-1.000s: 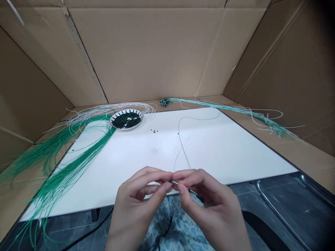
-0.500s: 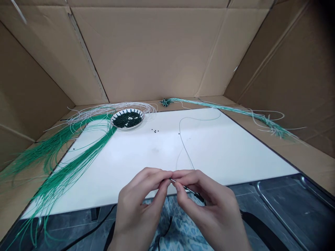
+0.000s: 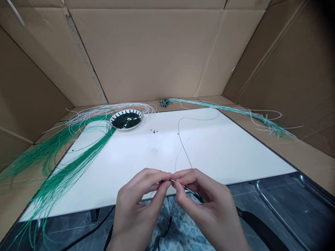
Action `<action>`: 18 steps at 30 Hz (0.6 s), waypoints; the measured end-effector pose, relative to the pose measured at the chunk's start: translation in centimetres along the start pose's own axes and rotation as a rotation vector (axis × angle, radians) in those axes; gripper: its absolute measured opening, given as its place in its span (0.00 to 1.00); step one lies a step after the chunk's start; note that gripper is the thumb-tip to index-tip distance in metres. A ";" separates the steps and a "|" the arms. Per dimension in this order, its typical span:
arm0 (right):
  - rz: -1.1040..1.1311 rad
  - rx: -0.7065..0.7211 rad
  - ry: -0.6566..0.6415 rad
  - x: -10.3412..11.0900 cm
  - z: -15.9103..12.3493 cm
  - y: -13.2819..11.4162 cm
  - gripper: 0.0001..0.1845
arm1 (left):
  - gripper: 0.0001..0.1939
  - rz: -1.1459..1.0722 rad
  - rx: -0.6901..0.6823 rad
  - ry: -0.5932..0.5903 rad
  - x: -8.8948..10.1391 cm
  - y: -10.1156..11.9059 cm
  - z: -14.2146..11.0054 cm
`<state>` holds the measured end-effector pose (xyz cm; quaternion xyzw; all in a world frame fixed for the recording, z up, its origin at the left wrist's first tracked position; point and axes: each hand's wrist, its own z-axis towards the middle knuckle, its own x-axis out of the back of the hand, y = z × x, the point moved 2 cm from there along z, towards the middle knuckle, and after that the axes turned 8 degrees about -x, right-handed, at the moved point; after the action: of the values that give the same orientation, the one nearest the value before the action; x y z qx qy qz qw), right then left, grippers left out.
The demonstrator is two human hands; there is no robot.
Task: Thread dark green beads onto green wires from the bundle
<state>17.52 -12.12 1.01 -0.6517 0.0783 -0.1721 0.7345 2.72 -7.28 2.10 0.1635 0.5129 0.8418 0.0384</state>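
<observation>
My left hand is closed in a pinch, thumb against forefinger, on a tiny dark piece that looks like a bead. Facing it, my right hand grips a thin metal rod-like tool with a dark rear part; its exact kind is hidden by the fingers. The tool's tip meets the dark piece between both sets of fingertips. From behind my right fingers a thin green and white thread runs up the white board and curves right. Both hands hover over the board's near edge.
A patterned plate of dark beads stands at the back left, and several loose beads lie mid-board. Green threads and white threads spread left. A bundled strand lies back right. Cardboard walls enclose the board.
The view has shifted very slightly. My fingertips have moved a little, with the tool still held at the dark piece; the board's other things stay in place.
</observation>
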 end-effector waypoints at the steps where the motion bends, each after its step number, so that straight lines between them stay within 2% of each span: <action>1: 0.005 -0.014 -0.005 0.1 0.0 0.0 0.07 | 0.18 -0.030 0.018 -0.006 0.0 0.0 0.0; 8: 0.036 -0.100 -0.050 0.6 0.0 -0.5 0.06 | 0.10 -0.326 0.263 -0.045 -0.3 0.0 0.3; 13: 0.028 -0.110 -0.137 1.2 0.0 -0.8 0.06 | 0.06 -0.428 0.304 -0.139 0.1 -0.4 0.4; 18: 0.020 -0.091 -0.204 1.5 0.0 -1.0 0.06 | 0.04 -0.446 0.335 -0.126 0.1 -0.3 0.5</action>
<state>18.77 -12.70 2.15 -0.6978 0.0175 -0.0939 0.7099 2.76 -6.69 2.06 0.1026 0.6647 0.7044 0.2268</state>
